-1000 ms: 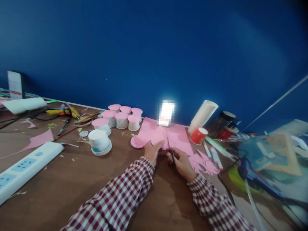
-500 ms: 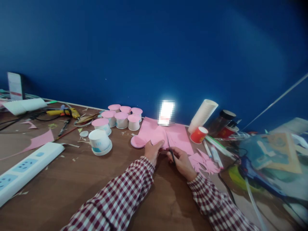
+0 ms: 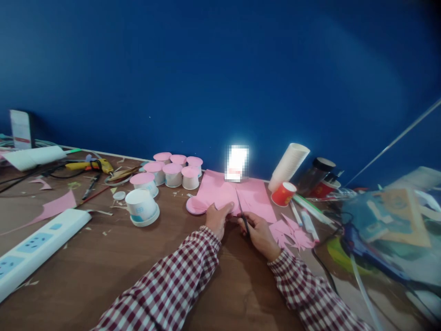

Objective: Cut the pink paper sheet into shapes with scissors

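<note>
Gripping small scissors (image 3: 241, 212) in our right hand (image 3: 260, 234) and pinching the pink paper (image 3: 237, 195) with our left hand (image 3: 217, 218), we held the sheet flat to steady it under the blades, near the table's (image 3: 103, 262) far edge.

Both arms wore long sleeves of red-and-white checked cloth, a small gingham pattern. The left sleeve (image 3: 179, 280) and right sleeve (image 3: 306, 294) ended in plain cuffs at the wrists, leaving the hands bare, without gloves.
</note>
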`<action>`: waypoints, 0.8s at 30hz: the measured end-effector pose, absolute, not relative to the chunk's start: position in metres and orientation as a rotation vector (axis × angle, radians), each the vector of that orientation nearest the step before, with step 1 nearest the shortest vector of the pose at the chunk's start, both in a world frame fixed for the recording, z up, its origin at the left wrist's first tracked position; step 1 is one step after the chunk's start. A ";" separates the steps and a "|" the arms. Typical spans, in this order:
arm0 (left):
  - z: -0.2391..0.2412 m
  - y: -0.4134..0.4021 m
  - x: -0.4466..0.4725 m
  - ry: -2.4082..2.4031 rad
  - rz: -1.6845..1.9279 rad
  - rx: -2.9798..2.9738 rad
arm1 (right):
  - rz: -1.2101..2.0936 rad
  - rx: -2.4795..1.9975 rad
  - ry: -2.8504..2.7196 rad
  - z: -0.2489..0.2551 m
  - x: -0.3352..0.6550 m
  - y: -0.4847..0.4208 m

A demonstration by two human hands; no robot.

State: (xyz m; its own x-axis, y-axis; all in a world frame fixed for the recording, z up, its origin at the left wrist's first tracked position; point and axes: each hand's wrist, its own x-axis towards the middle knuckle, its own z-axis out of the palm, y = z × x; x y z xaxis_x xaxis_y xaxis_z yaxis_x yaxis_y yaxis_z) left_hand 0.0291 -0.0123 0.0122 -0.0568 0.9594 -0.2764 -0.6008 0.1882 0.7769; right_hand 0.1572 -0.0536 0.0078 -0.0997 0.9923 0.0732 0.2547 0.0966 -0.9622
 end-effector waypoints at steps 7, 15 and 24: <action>0.014 -0.012 0.029 0.931 1.363 0.485 | 1.152 -1.263 -1.343 0.006 0.155 -0.053; 0.014 -0.012 0.030 0.894 1.356 0.457 | 1.146 -1.226 -1.362 -0.001 0.157 -0.051; 0.013 -0.012 0.029 0.774 1.374 0.481 | 1.106 -1.258 -1.464 0.003 0.156 -0.052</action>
